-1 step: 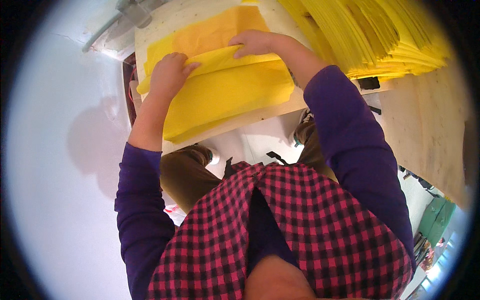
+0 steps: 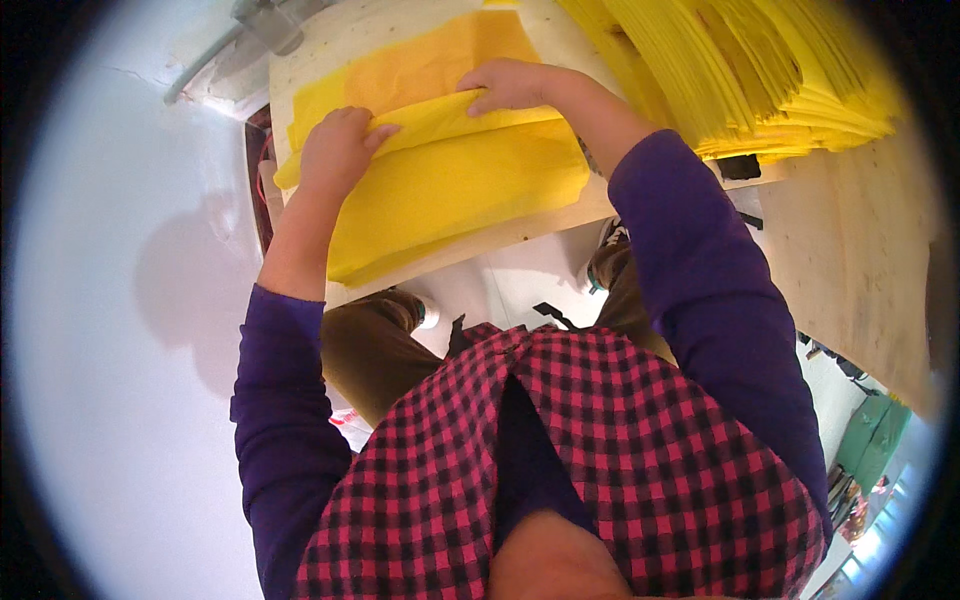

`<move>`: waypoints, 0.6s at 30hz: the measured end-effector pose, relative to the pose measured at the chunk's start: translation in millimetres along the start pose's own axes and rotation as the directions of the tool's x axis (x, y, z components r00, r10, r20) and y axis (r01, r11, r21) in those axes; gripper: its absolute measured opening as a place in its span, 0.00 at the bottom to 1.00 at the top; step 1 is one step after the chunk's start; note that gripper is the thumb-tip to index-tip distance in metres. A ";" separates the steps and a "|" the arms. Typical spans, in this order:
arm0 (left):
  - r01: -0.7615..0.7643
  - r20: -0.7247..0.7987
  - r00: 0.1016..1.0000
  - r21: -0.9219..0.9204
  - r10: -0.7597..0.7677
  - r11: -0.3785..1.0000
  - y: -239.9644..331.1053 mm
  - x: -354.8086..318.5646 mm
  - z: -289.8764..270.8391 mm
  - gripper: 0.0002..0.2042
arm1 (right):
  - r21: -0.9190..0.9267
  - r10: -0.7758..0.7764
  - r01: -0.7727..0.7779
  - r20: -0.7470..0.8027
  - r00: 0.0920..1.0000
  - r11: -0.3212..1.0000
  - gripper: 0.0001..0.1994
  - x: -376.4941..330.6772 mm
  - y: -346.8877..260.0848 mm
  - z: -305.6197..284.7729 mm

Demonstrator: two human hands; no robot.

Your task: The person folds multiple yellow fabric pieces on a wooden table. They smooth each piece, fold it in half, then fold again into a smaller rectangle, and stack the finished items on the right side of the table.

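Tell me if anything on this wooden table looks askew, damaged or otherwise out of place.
Nothing looks damaged or spilled. The one oddity: the folded yellow sheet under the left hand and right hand overhangs the near edge of the wooden table. The big yellow stack beside it is fanned, its edges not flush.

Tall yellow stack (image 2: 760,70) crowding right side
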State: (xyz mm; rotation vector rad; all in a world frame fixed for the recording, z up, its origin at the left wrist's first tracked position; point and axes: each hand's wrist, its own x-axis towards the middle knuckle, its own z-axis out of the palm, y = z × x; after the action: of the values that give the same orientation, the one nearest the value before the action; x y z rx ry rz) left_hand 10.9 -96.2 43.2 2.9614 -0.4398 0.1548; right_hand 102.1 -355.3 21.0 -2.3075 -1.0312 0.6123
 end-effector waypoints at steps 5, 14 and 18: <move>0.041 0.086 0.995 0.006 -0.041 0.999 -13.1 23.1 10.0 0.22 | 0.024 0.028 -0.028 -0.020 0.999 0.999 0.20 1.8 2.8 0.3; 0.057 0.142 0.989 -0.216 -0.026 0.975 -40.2 44.1 35.1 0.26 | -0.522 -0.365 0.103 -0.429 0.827 0.847 0.23 -20.5 -19.5 40.2; 0.083 0.165 0.985 -0.171 -0.054 0.982 -34.6 44.2 27.9 0.21 | -0.444 -0.342 0.135 -0.430 0.835 0.886 0.22 -19.8 -10.1 43.4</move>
State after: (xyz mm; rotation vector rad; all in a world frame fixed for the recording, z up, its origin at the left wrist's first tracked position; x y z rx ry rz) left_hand 65.4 -80.1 16.8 2.8183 -0.3490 -0.1251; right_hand 59.0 -352.6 -1.8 -2.4103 -1.2379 -0.3307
